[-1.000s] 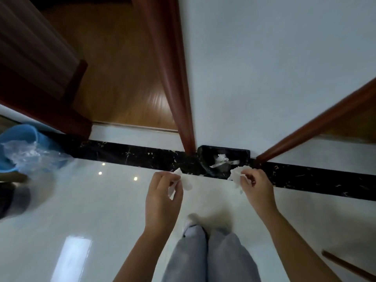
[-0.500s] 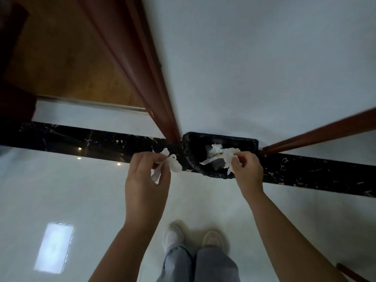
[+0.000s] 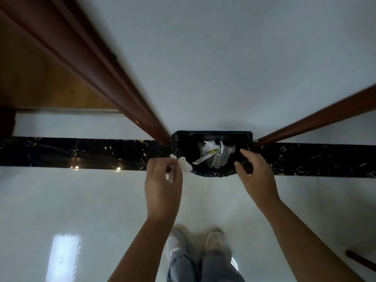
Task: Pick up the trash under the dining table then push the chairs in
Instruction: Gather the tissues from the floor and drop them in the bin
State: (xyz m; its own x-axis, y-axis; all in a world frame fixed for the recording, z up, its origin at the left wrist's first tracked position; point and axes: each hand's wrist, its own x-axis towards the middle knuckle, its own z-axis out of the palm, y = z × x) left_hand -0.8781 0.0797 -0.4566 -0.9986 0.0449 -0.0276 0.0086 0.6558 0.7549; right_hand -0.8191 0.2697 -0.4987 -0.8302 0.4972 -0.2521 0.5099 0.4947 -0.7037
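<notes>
1. Nearest: the person's shoes and grey trouser legs, on the pale glossy floor, toes toward the wall.
2. Left hand: thumb and fingers pinch a crumpled white tissue. It sits just beside the near left corner of the bin's rim, not yet over the opening.
3. Right hand: half a second ago it pinched a second tissue above the bin. Now the fingers are loose and spread, holding nothing, at the near right corner of the rim. Cannot tell whether it touches the liner.
4. Bin: black liner, standing on the dark marble strip of the floor, back against the wall. Crumpled paper lies inside, and I judge the dropped tissue has joined that heap.
5. Meaning: one piece binned, one left in the left hand. A short move right and a release should close the trash step. Pushing in the chairs is judged not yet begun, as neither table nor chairs are in view.
6. Around: a reddish door frame runs down to the bin's far left corner, and a wooden skirting to its far right. Wooden flooring lies beyond the doorway. There is a dark wooden piece at the floor's right edge, kind unclear.
7. In the way: nothing between tissue and opening. Light paper may catch the rim and fall outside.
</notes>
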